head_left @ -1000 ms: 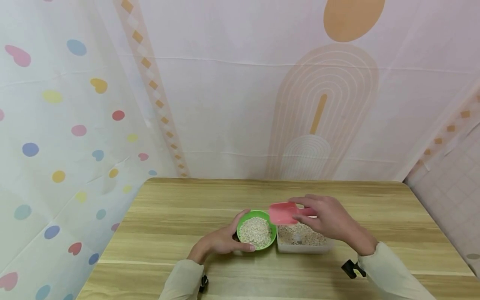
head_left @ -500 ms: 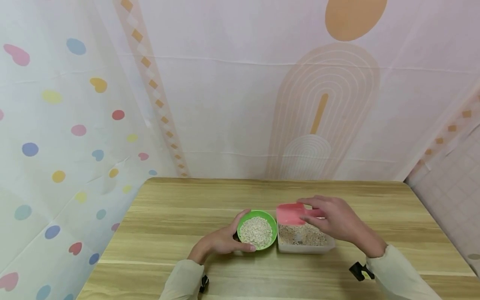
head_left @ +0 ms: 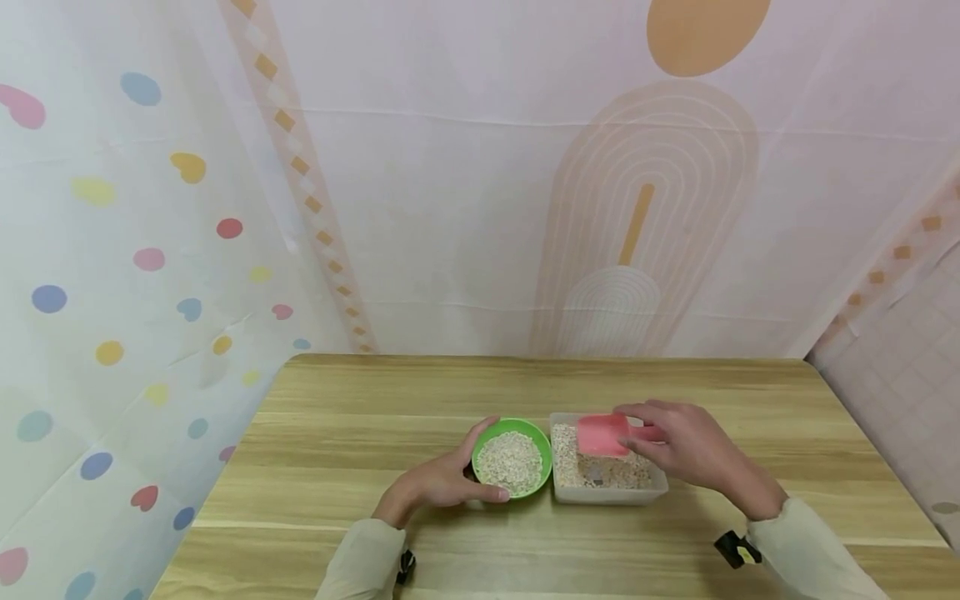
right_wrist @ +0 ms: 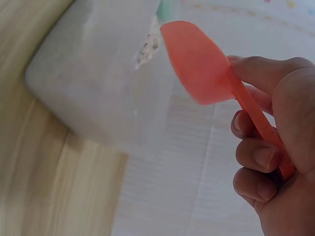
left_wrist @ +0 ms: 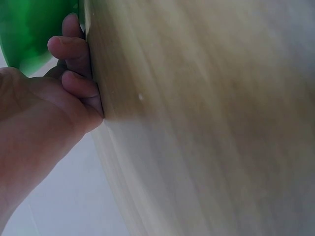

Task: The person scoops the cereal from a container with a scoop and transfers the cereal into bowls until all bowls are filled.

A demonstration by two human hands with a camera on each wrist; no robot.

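Note:
A green bowl (head_left: 547, 454) of pale oat flakes (head_left: 510, 461) stands on the table. My left hand (head_left: 446, 479) holds it from the left, thumb along the near rim and a finger at the far side. In the left wrist view the other fingers (left_wrist: 74, 49) curl low beside the bowl (left_wrist: 29, 29). My right hand (head_left: 686, 442) grips a pink scoop (head_left: 602, 435) by its handle; no flakes show in its pan. The scoop hovers above a translucent plastic box (head_left: 611, 497) holding mixed flakes (head_left: 618, 473). In the right wrist view, fingers wrap the scoop's handle (right_wrist: 258, 120).
Bowl and box stand side by side on the wood-grain table (head_left: 360, 400). A patterned cloth (head_left: 450, 208) hangs behind the table, and a dotted cloth (head_left: 90, 275) hangs at the left. Dark straps sit at both wrists.
My right hand has moved right with the scoop, from beside the bowl's rim to over the box. The left hand stays on the bowl.

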